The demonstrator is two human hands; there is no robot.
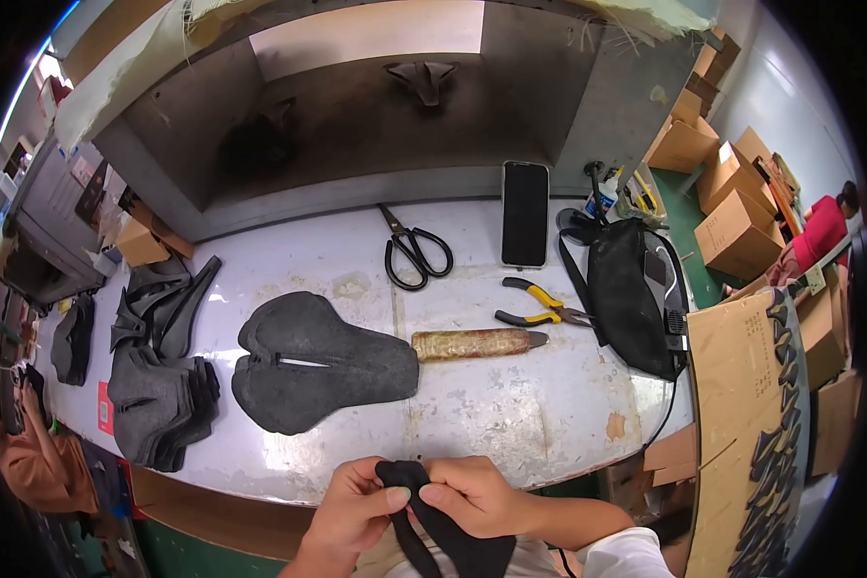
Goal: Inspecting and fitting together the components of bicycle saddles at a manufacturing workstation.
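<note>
Near the table's front edge, both my hands hold one soft black piece [472,551] that hangs toward my lap as two strips. My left hand [352,506] is closed, with thumb and fingers pinching the top of the piece. Beside it, my right hand [472,496] is closed on the same piece, its thumb pressing close to the left thumb. The lower end is partly cut off by the picture's edge. Straight ahead on the table lies a flat grey bicycle saddle pad [318,361] with a slit in its middle.
A tape-wrapped knife [472,345], black-handled scissors [414,255], yellow pliers [546,303], a phone [525,214] and a black bag [631,294] lie on the table [539,414]. Stacked saddle pads [159,405] sit left. A grey box-like booth [385,116] stands behind; cardboard [732,405] is right.
</note>
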